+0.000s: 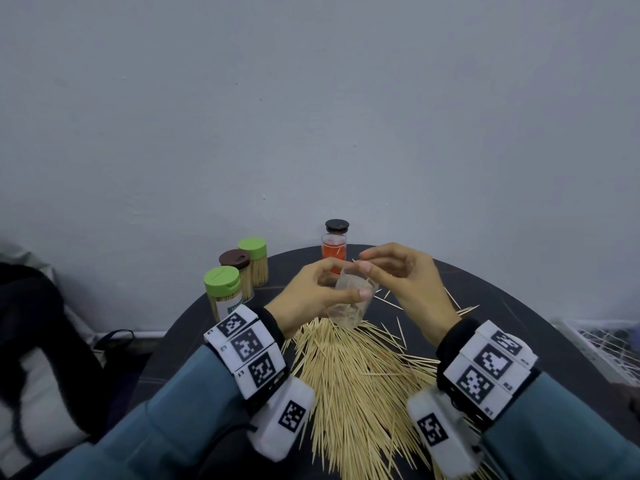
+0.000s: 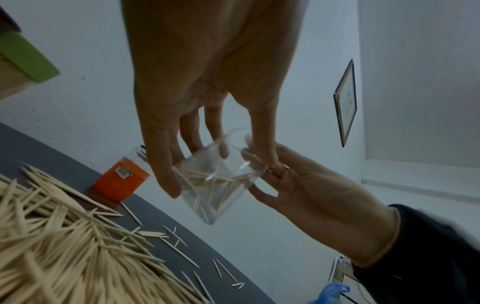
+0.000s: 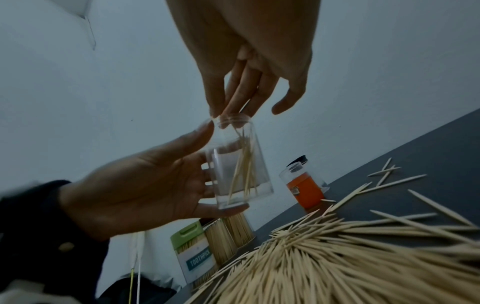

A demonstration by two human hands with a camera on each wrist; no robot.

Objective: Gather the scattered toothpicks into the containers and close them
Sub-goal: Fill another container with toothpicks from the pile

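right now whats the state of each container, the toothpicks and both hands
clear container: open, lifted, tilted, few toothpicks inside
left hand: grips the clear container
right hand: fingertips at its mouth
toothpick pile: loose on table
green-lidded jars: closed, full
brown-lidded jar: closed
orange container: upright, black lid on

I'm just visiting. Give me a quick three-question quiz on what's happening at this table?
1. True or false: the left hand holds the clear jar off the table.
2. Where is the right hand? A at the jar's mouth; B on the pile; C on a lid.
3. Fill in: the far jar with the black lid has an ___ label.

Key: 1 true; 2 A; 3 orange.
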